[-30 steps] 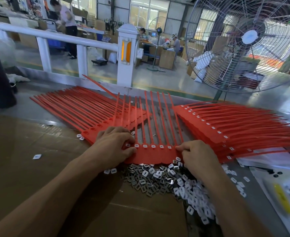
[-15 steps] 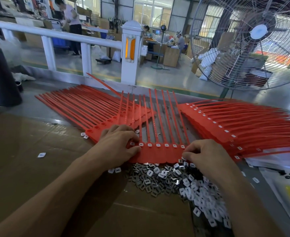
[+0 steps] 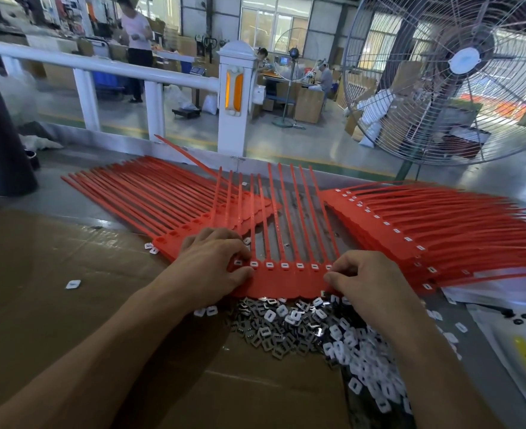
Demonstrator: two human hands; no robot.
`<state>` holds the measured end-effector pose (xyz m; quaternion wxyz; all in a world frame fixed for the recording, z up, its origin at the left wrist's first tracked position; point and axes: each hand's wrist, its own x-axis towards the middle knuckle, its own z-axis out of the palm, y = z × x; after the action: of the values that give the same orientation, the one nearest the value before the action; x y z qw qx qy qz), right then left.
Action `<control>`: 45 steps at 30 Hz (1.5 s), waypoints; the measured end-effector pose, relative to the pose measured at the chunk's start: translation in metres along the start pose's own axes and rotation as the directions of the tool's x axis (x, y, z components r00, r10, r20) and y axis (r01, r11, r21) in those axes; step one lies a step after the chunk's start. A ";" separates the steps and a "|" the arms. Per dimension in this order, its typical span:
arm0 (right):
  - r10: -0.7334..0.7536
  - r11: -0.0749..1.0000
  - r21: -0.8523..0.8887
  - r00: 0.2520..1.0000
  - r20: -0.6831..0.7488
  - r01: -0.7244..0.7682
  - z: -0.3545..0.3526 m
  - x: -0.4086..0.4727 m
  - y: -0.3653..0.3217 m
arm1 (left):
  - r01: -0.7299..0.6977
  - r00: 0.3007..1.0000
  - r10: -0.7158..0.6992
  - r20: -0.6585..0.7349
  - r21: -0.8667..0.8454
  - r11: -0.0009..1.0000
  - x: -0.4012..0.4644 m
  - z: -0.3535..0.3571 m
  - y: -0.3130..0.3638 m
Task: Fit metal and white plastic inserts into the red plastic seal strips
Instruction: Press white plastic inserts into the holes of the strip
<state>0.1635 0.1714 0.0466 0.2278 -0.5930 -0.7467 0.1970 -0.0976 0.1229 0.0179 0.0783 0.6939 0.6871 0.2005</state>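
Observation:
A red seal strip panel (image 3: 286, 281) lies in front of me, its tails pointing away, white inserts seated in a row along its head. My left hand (image 3: 215, 264) pinches the panel's left end, thumb under the edge. My right hand (image 3: 370, 280) grips the right end with curled fingers. Just below the panel lies a heap of metal inserts (image 3: 274, 329), and a heap of white plastic inserts (image 3: 370, 366) spreads to the right of it.
A stack of red strips (image 3: 150, 199) lies at the left, another with white inserts (image 3: 425, 224) at the right. Brown cardboard (image 3: 54, 274) covers the table's left. A big wire-cage fan (image 3: 459, 72) stands behind right, a white railing (image 3: 233, 94) beyond. Plastic bags (image 3: 509, 329) sit at the right.
Both hands have stayed on the ends of the red panel. The right hand's fingers have closed onto its right edge. The view has tilted slightly.

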 end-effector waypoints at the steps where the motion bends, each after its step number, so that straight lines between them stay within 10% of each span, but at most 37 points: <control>1: -0.012 1.000 0.023 1.000 -0.020 0.013 0.002 0.000 -0.001 | -0.003 1.000 0.003 -0.003 0.002 1.000 0.000 0.000 0.000; 25: 0.060 0.991 0.127 0.995 -0.078 -0.050 0.006 0.009 0.006 | -0.015 1.000 0.015 -0.001 -0.028 0.999 -0.004 -0.004 0.004; 45: -0.239 0.886 0.394 0.969 -0.061 0.243 0.029 -0.008 -0.024 | -0.130 0.978 0.082 -0.192 -0.253 0.959 -0.009 -0.007 0.023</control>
<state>0.1298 0.1582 0.0356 0.3705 -0.4380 -0.7574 0.3118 -0.0790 0.1118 0.0315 0.0971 0.6923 0.6203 0.3558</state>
